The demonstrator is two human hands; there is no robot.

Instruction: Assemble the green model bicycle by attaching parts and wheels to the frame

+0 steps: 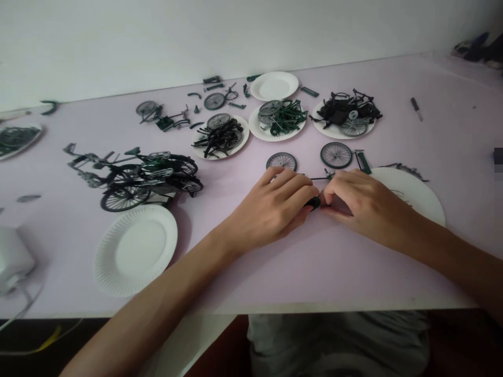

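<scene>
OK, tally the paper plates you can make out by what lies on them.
Plates heaped with bike parts: 4
Bare plates: 2
Plate with a few thin pieces, by the right hand: 1
Total: 7

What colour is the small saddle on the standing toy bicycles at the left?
The saddle is dark green, seen in the head view.

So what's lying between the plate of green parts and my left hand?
A spoked wheel lies between the plate of green parts and your left hand, its near edge partly hidden by your fingers in the head view.
</scene>
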